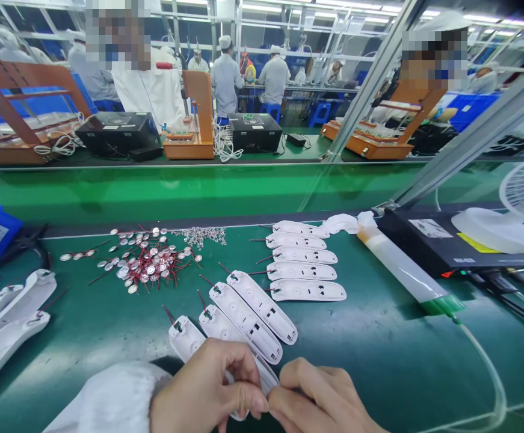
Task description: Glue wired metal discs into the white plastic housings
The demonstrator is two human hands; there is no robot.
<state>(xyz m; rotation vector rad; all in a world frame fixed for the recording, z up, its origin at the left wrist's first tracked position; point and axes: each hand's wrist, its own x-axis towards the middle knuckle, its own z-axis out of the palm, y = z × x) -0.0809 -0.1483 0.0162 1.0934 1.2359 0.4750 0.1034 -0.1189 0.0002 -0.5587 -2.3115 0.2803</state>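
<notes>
Your left hand (210, 388) and right hand (318, 397) are together, fingertips bunched over the near white shells (246, 325), can't tell what they're pinching tbh. Those shells lie slanted on the green table (379, 343) right in front of you. The blue bin (12, 225) label's unreadable, and the black box (401, 237) on your right has lettering too blurry to make out.

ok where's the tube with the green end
In the head view, the tube is on the right, between the row of white covers and the nearest black box.
</notes>
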